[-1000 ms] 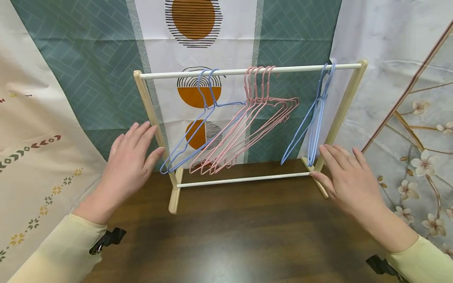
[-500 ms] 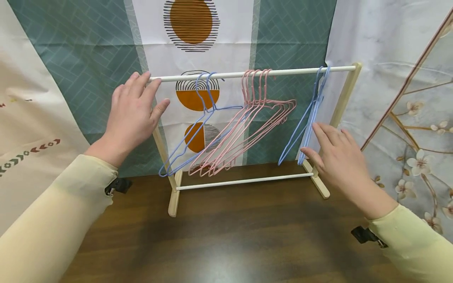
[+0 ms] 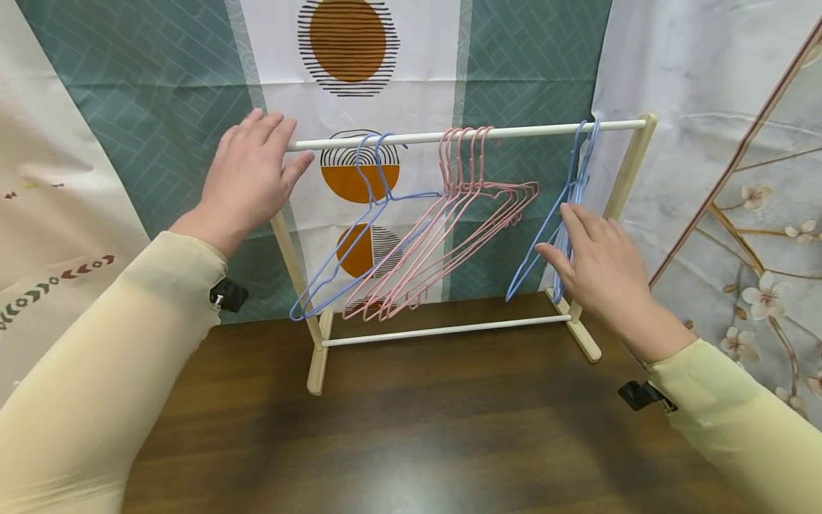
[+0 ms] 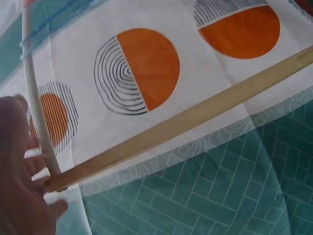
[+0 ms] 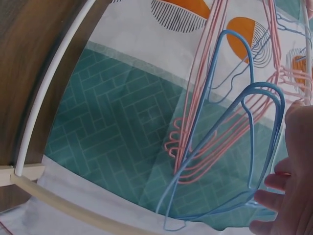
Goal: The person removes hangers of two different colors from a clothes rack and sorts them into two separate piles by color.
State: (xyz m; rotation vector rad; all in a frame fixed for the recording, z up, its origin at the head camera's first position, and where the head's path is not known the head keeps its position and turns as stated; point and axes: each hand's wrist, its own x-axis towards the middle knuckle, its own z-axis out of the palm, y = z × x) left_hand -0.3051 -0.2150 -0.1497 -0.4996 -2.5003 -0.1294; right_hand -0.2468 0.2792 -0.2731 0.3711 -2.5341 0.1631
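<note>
A small wooden clothes rack with a white top rail carries several wire hangers. My left hand is at the rail's left end, covering the top of the left post. Its fingers are extended, with thumb apart; the left wrist view shows them around that corner, contact unclear. Extended fingers of my right hand stand in front of the right blue hangers, partly hiding them; whether they touch is unclear. Pink hangers hang mid-rail, and two blue hangers hang left of those.
The rack stands on a dark wooden table, its feet joined by a lower white bar. A patterned curtain hangs close behind. Patterned cloths flank it at left and right.
My left hand has risen from beside the left post to the top rail's left end. My right hand has shifted up and leftward, in front of the right blue hangers.
</note>
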